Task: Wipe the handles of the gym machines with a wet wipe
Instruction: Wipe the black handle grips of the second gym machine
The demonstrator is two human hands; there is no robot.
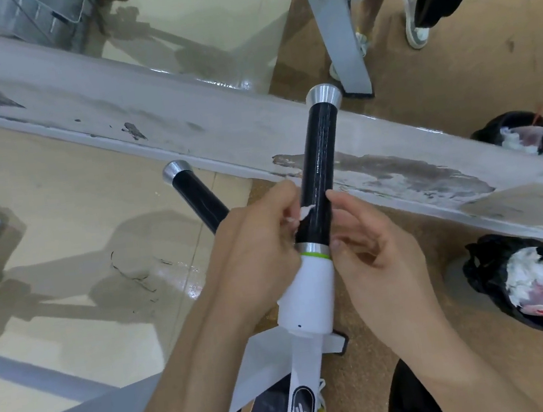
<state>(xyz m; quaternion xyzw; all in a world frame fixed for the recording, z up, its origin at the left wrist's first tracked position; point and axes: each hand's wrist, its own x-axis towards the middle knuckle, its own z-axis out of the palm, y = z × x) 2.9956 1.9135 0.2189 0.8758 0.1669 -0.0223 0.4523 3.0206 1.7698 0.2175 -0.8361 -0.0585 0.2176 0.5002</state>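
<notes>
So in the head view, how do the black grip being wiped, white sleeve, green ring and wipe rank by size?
Black grip, longest.
White sleeve, shorter but thicker.
Green ring and wipe: unsure, the left hand hides most of the wipe.

One head-worn wide-angle view; looks steeply down, close over the black handle (320,179); floor (58,204) beyond.

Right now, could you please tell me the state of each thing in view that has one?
left hand: pinches the wet wipe against the near handle.
wet wipe: crumpled, pressed on that handle's left side.
right hand: fingers relaxed, beside the handle.
near handle: wipe on its lower part.
far handle: no hand on it.
bin bag: open, holding crumpled white wipes.
</notes>
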